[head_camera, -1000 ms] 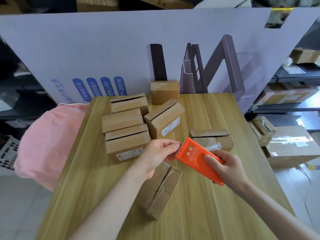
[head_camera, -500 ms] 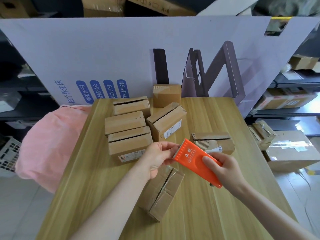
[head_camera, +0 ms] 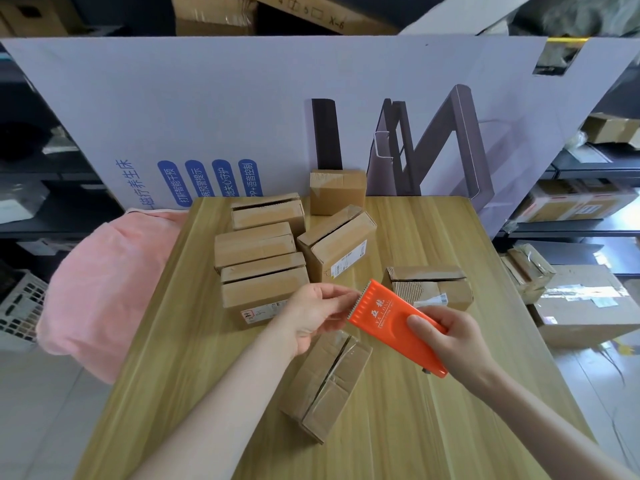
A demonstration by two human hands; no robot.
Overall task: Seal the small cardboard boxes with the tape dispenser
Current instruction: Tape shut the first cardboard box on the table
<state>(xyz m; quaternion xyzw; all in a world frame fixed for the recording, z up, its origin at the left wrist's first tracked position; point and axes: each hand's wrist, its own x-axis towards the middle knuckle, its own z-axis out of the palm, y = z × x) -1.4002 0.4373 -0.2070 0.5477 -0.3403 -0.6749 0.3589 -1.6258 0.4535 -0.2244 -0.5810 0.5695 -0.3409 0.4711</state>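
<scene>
My right hand (head_camera: 450, 336) grips an orange tape dispenser (head_camera: 382, 315) held above the wooden table (head_camera: 433, 427), serrated edge pointing up-left. At that toothed edge the fingers of my left hand (head_camera: 317, 311) pinch, presumably on the tape end, which is too thin to make out. Right below the dispenser lies a small cardboard box (head_camera: 325, 382) with its top flaps closed along a visible seam. Several more small boxes (head_camera: 263, 268) sit grouped toward the table's far side, and one (head_camera: 429, 285) lies to the right.
A large printed cardboard panel (head_camera: 242, 116) stands upright behind the table. A pink bundle (head_camera: 104, 271) bulges at the left edge. Shelves and bigger cartons (head_camera: 585, 303) fill the floor and racks to the right.
Both hands and the dispenser stay nearly in place; the view has shifted slightly, with the dispenser edging a little left and up.
</scene>
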